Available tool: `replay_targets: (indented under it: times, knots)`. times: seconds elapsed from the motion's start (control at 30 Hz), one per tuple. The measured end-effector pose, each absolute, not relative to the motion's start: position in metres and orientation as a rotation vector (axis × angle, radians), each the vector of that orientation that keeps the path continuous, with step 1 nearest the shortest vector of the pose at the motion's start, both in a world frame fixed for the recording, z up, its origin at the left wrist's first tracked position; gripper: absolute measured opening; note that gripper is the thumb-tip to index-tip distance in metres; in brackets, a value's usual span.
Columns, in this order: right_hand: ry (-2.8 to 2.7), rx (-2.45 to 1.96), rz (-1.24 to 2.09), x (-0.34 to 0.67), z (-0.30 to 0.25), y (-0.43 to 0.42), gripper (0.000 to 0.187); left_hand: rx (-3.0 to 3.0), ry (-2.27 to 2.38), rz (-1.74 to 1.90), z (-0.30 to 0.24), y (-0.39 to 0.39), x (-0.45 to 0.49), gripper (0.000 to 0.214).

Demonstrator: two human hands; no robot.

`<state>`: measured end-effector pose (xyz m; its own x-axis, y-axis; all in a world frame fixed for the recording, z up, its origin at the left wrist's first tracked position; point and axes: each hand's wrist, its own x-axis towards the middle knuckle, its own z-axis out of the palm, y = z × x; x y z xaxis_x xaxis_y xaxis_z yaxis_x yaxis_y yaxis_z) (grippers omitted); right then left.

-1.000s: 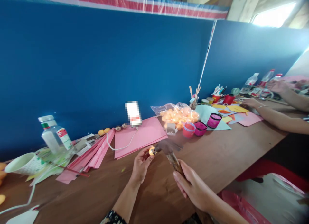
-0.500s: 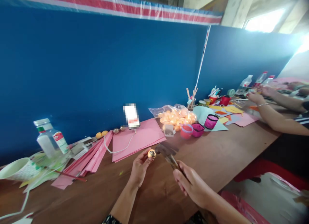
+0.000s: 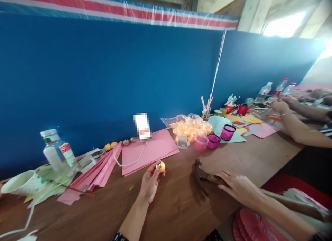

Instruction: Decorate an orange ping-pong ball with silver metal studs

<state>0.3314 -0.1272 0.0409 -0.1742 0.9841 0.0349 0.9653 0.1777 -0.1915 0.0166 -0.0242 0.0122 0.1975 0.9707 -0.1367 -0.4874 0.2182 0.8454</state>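
Note:
Between the thumb and fingers of my left hand (image 3: 150, 183) is a small yellow-orange ball (image 3: 162, 166), like a ping-pong ball. A small dark, shiny piece shows on the ball beside my thumb. My right hand (image 3: 240, 187) lies loosely over the wooden handle of a claw hammer (image 3: 201, 175), fingers fairly straight along it. The hammer's dark metal head is at the tabletop, to the right of the ball. Its handle runs back under my hand and past the table edge; part of the grip is hidden.
Pink paper sheets (image 3: 153, 149) and folded pink strips (image 3: 103, 172) lie at the back. A bag of orange balls (image 3: 190, 127), a small box (image 3: 183, 143) and pink cups (image 3: 213, 141) stand right of them. Bottles (image 3: 55, 149) are left; another person's hands (image 3: 281, 104) work far right.
My right hand has moved right and lowered the hammer to the table, its grip now looser. In my left hand the ball has turned, showing more of its yellow-orange side.

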Motion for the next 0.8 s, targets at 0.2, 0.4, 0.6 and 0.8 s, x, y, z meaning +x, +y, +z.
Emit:
replay_targets:
  times: [0.2,0.4,0.6,0.8]
  knots:
    - [-2.319,-1.895,0.255,0.361,0.04,-0.127,0.031,0.785,0.812,1.146,0.013,-0.024,0.016,0.039]
    - [-2.306,-1.854,0.222,0.385,0.047,-0.118,0.03,0.797,0.834,1.124,0.014,-0.024,0.015,0.042]
    - [-2.311,-1.841,0.151,0.402,0.051,-0.11,0.03,0.806,0.843,1.127,0.011,-0.024,0.014,0.042]
    - [-2.385,-1.852,0.212,0.415,0.049,-0.102,0.03,0.801,0.845,1.135,0.013,-0.023,0.015,0.044]
